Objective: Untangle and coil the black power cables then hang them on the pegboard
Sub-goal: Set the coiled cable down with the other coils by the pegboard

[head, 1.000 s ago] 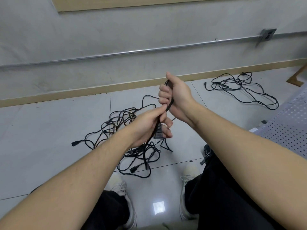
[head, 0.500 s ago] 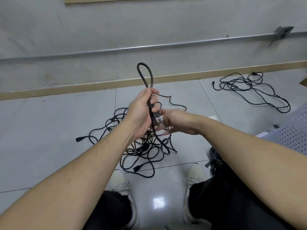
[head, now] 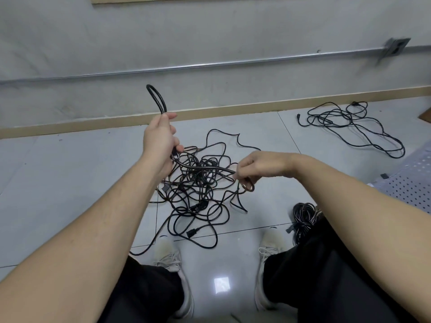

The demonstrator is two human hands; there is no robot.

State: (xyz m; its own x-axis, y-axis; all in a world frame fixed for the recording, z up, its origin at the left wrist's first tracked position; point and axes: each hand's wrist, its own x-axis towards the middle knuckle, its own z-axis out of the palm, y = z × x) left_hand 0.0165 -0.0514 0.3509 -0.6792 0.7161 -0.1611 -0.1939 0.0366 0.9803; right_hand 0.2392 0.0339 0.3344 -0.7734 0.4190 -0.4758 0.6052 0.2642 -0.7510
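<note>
Left hand (head: 161, 142) raised above the floor, fingers curled tight round a doubled black cable (head: 205, 169), with a narrow folded loop (head: 156, 97) standing up out of the top of the fist. Right hand (head: 261, 167) lower and off to the right, fingertips pinching the same cable where it runs slack across from the left fist. Below and between both hands, a big tangled heap of black cables (head: 198, 197) spread on the pale tiled floor (head: 70, 183), with one plug end (head: 191, 232) lying at its near edge. Farther off to the right, near the wall's skirting, a second loose bunch of cable (head: 349, 127), well apart from the heap. Just beside the right knee, a coiled bundle (head: 304, 215) resting on the floor. At the right edge, a perforated grey panel (head: 412, 183), possibly the pegboard, lying flat. Pale shoes (head: 170, 259) planted on the tiles on either side of a bright reflection
</note>
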